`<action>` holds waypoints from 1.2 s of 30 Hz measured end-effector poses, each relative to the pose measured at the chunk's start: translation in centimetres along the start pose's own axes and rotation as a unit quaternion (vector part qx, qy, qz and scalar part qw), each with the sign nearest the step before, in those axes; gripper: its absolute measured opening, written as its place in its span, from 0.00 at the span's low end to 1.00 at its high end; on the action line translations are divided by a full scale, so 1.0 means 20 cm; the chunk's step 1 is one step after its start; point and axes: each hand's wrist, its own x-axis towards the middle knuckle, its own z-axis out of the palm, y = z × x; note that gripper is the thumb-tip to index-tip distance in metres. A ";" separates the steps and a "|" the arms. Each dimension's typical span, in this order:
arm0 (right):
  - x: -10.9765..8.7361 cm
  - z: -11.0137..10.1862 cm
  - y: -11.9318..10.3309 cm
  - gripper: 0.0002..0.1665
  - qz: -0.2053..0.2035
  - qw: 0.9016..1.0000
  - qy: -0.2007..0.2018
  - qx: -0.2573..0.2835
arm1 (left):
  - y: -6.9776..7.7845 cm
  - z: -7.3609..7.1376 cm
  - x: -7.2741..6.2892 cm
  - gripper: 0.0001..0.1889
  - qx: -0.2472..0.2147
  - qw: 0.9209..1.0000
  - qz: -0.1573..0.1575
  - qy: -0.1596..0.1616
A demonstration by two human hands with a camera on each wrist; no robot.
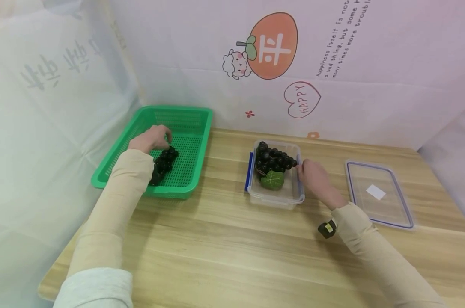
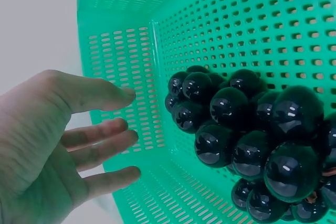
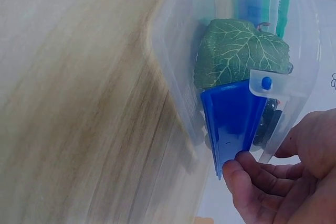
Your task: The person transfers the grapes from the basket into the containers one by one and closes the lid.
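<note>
Inside the green basket [image 1: 204,147], a bunch of dark grapes [image 1: 164,164] lies on the perforated bottom. My left hand [image 1: 149,139] hovers over the basket by the far end of that bunch. The left wrist view shows its fingers [image 2: 107,142] spread a little and apart from the grapes [image 2: 252,148]. A clear plastic container [image 1: 275,199] holds another bunch of dark grapes [image 1: 271,158] with a green leaf [image 1: 272,180]. My right hand [image 1: 315,177] grips the container's right side, fingertips on a blue latch [image 3: 233,121] and thumb at the rim.
A clear lid [image 1: 394,207] with a blue seal and a white label lies on the wooden table [image 1: 217,256], right of the container. Another blue latch [image 1: 249,171] hangs at the container's left side. A printed white cloth [image 1: 201,51] rises behind the table.
</note>
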 end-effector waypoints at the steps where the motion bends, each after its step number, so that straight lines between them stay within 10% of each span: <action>1: 0.00 0.00 0.00 0.17 0.000 1.000 0.002 0.000 | 0.00 0.00 0.00 0.19 0.000 1.000 -0.001 -0.002; 18: -0.01 0.00 0.01 0.18 0.004 1.000 0.019 -0.001 | -0.01 0.04 0.05 0.07 0.014 0.994 -0.050 -0.094; 36: 0.00 0.01 0.00 0.18 0.000 1.000 0.012 0.001 | -0.08 0.12 0.06 0.10 -0.002 0.998 -0.036 -0.058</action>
